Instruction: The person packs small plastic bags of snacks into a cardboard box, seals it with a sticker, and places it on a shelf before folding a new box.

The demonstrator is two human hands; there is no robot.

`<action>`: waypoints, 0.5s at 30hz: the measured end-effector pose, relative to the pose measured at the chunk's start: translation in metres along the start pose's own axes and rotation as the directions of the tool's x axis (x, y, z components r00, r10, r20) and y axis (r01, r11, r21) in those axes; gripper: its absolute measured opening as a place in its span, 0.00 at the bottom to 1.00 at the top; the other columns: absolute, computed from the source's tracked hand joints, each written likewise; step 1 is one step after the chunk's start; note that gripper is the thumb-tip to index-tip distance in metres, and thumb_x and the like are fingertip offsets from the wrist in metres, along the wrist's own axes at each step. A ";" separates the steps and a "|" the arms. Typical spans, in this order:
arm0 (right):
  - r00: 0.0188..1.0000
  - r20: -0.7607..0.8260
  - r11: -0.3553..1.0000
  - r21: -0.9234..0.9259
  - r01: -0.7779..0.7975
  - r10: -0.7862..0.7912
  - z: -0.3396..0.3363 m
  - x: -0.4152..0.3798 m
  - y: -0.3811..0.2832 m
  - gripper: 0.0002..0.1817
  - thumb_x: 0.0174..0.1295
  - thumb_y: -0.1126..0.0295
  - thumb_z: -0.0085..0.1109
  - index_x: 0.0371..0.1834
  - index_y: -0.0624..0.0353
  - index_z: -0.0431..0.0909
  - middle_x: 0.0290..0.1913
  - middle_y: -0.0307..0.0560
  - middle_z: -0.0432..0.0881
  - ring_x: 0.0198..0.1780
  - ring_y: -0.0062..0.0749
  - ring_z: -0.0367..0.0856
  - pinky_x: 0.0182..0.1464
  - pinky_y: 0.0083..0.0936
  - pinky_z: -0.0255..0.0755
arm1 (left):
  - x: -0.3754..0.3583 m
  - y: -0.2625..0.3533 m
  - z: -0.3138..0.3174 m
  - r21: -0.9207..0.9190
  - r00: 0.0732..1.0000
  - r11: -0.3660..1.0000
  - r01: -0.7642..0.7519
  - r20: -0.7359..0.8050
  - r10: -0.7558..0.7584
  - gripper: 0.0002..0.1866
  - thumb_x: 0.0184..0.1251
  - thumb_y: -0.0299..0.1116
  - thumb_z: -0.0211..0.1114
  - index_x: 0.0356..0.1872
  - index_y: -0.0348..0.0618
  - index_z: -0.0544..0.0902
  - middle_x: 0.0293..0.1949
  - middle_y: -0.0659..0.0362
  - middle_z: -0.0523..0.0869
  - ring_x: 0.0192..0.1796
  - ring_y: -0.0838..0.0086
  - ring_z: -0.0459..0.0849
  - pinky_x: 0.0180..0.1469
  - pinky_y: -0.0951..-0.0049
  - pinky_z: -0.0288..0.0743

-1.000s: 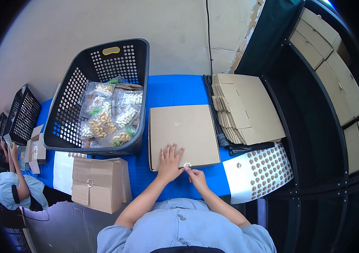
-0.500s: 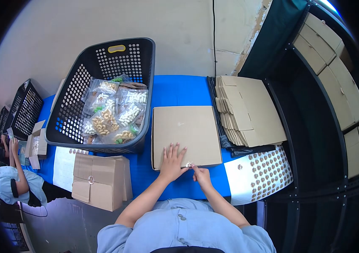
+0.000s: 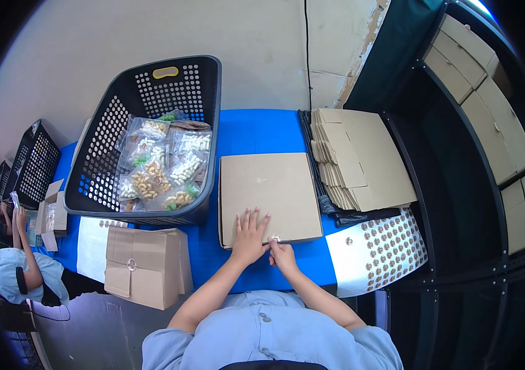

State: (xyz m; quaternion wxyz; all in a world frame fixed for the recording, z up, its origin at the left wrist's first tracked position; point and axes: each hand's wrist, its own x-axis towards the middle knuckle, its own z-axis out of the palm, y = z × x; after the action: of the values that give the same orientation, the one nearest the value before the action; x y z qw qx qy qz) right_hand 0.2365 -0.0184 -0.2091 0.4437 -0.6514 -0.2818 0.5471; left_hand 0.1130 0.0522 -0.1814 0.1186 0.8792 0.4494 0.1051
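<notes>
Since a moment ago the right hand (image 3: 284,254) has slid a little toward the left hand (image 3: 249,235) and now pinches the small round sticker (image 3: 274,238) at the near edge of the cardboard box (image 3: 268,191), so the sealing seems almost done. The left hand lies spread flat on the box, touching it just beside the sticker, near the front edge of the counter (image 3: 256,132).
</notes>
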 end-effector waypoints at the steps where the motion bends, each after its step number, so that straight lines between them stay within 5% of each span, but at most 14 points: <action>1: 1.000 0.000 1.000 0.003 0.002 -0.002 0.001 0.001 0.002 0.31 0.70 0.49 0.51 0.11 0.59 0.71 0.11 0.43 0.72 0.14 0.23 0.73 0.16 0.21 0.65 | 0.000 0.000 0.000 0.014 1.000 1.000 -0.005 -0.001 0.005 0.44 0.56 0.51 0.68 0.74 0.54 0.59 0.74 0.46 0.55 0.77 0.48 0.48 0.76 0.42 0.37; 15: 0.996 -0.011 0.986 -0.142 -0.086 0.085 -0.011 -0.007 0.010 0.33 0.63 0.40 0.57 0.11 0.57 0.69 0.12 0.43 0.74 0.15 0.25 0.74 0.18 0.20 0.66 | -0.001 0.000 -0.002 0.017 1.000 1.000 -0.011 0.003 0.011 0.45 0.56 0.51 0.67 0.74 0.54 0.58 0.74 0.45 0.55 0.77 0.48 0.48 0.75 0.42 0.38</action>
State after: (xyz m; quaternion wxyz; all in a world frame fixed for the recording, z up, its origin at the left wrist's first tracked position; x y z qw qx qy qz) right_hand 0.2445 -0.0319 -0.2149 0.3728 -0.6942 -0.2911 0.5426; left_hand 0.1118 0.0517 -0.1793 0.1110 0.8827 0.4454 0.1005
